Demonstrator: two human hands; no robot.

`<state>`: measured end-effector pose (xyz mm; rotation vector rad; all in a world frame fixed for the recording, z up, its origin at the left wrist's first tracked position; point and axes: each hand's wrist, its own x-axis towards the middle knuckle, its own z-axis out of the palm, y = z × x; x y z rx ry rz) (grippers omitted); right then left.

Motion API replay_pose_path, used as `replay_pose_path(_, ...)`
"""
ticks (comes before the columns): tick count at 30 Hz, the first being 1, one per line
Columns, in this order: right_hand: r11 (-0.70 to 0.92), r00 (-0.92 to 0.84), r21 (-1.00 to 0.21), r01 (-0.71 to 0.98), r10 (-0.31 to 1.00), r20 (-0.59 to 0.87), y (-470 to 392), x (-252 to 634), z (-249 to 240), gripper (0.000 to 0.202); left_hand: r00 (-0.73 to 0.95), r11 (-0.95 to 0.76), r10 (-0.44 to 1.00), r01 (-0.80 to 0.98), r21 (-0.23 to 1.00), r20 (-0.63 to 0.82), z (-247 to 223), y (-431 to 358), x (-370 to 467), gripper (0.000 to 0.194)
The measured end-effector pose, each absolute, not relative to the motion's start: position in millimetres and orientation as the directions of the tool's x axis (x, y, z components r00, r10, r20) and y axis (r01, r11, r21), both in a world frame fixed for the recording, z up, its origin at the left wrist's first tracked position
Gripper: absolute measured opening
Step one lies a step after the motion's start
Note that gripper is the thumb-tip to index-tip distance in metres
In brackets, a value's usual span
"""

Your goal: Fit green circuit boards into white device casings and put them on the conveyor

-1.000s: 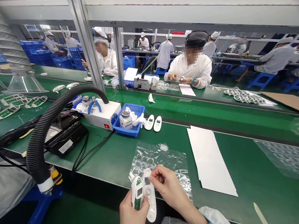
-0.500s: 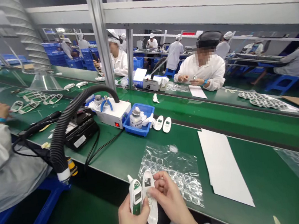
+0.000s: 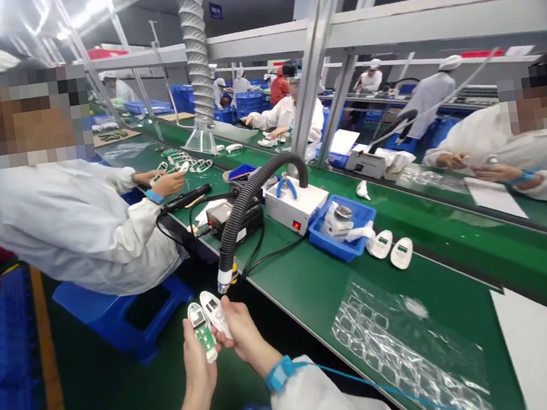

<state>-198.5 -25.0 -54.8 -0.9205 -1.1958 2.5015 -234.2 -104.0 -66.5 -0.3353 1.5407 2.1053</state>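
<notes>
My left hand (image 3: pixel 199 369) is closed around the open body of a white ear thermometer (image 3: pixel 204 335), whose green circuit board and small display face me. My right hand (image 3: pixel 244 330) grips the thermometer's white front cover (image 3: pixel 213 310), which has a dark window. Body and cover are side by side, tilted, below the nozzle (image 3: pixel 225 278) of a black flexible hose. Both are off the table, beyond its near edge. A blue wrist strap (image 3: pixel 279 373) with a cord circles my right wrist.
A white machine box (image 3: pixel 296 203) with pliers on top stands beside a blue tray (image 3: pixel 344 249) holding a bottle. Two white thermometer shells (image 3: pixel 401 253) lie right of it. Clear plastic packaging (image 3: pixel 408 348) covers the table's front. A co-worker (image 3: pixel 104 220) sits close on the left.
The view has turned left. Both hands have carried the thermometer body and cover leftward, off the table's front, to beneath the hose nozzle. Each hand keeps its hold.
</notes>
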Motion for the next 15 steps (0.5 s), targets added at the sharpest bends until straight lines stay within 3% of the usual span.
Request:
replay_pose_path(3,-0.647,-0.766,-0.762,0.037,0.471,-0.437,-26.7,-201.7,-59.1,0.057,-0.846,-0.254,0.238,-0.528,0.81,-0.476,-66.5,-95.5,-236.6,0.043)
replay_pose_path(9,-0.617,-0.702,-0.785,-0.058,0.584,-0.408,-11.7,-168.6,-64.3,0.056,-0.813,-0.217,0.341,-0.556,0.802,-0.472,-68.3,-71.7,-213.2,0.053)
replay_pose_path(15,-0.62,-0.724,-0.782,-0.062,0.567,-0.393,-28.7,-194.3,-62.8,0.055,-0.865,-0.258,0.187,-0.501,0.826,-0.466,-63.5,-85.7,-230.1,0.05)
